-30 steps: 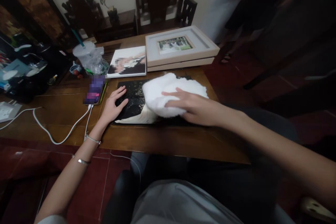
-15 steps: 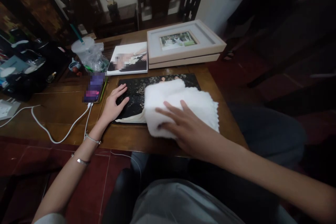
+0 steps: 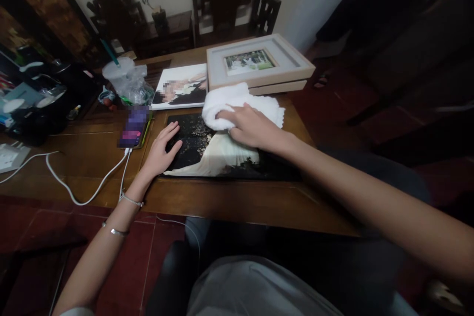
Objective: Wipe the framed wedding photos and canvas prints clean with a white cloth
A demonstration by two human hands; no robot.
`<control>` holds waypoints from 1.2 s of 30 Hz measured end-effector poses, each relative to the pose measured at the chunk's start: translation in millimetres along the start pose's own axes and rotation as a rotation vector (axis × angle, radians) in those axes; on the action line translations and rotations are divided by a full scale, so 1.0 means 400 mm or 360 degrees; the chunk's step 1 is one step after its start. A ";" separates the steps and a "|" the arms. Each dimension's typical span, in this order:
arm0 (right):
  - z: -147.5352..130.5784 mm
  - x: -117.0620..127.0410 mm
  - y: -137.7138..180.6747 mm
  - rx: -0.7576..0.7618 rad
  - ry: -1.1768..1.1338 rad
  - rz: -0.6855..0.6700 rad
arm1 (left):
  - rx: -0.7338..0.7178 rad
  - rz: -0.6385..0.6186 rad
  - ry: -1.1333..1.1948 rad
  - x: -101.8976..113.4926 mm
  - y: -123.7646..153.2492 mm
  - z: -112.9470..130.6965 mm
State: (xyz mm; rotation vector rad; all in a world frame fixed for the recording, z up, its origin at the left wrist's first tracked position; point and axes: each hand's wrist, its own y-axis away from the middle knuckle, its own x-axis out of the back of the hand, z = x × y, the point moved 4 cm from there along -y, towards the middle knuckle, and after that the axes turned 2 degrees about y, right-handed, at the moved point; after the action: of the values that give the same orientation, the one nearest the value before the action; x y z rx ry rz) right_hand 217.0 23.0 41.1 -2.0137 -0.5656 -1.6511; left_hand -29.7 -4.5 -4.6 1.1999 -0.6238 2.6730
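Note:
A dark photo panel [image 3: 188, 145] with a pale gown pictured on it lies flat on the wooden table [image 3: 229, 202]. On its left edge rests my left hand [image 3: 163, 148], fingers stretched out and holding nothing. My right hand [image 3: 250, 126] grips a folded white towel [image 3: 259, 103], its fingers curled into the cloth over the panel's far side. The towel hides the upper part of the picture, and my right forearm crosses above the panel's right end.
Behind the towel lie pale picture frames [image 3: 259, 76], stacked, and a white-edged photo print [image 3: 181, 86]. Left stand a phone [image 3: 134, 126] on a white cable [image 3: 85, 202], a plastic cup [image 3: 118, 71] with a straw, and a dark tray of tea things. Someone stands at the far right.
My right hand has pushed the towel away from me, toward the frames, uncovering the pale gown on the panel's near half. My left hand stays where it was.

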 end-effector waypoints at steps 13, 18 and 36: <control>-0.222 -0.031 0.290 0.0455 -0.0251 -0.0016 | 0.0065 -0.0104 0.0130 -0.006 -0.005 -0.012; -0.188 0.037 0.232 0.0328 -0.0415 -0.0280 | 0.0086 -0.0109 0.0200 -0.011 -0.005 -0.031; -0.234 -0.041 0.165 0.0426 -0.0117 -0.0163 | 0.0136 -0.0007 0.0136 -0.019 0.006 -0.026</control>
State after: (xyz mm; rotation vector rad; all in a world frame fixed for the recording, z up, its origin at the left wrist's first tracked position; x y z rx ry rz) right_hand 179.0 -86.3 33.9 -1.8813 -0.8797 -1.4732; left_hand -32.4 -2.1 -17.1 1.0988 -0.4981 2.7558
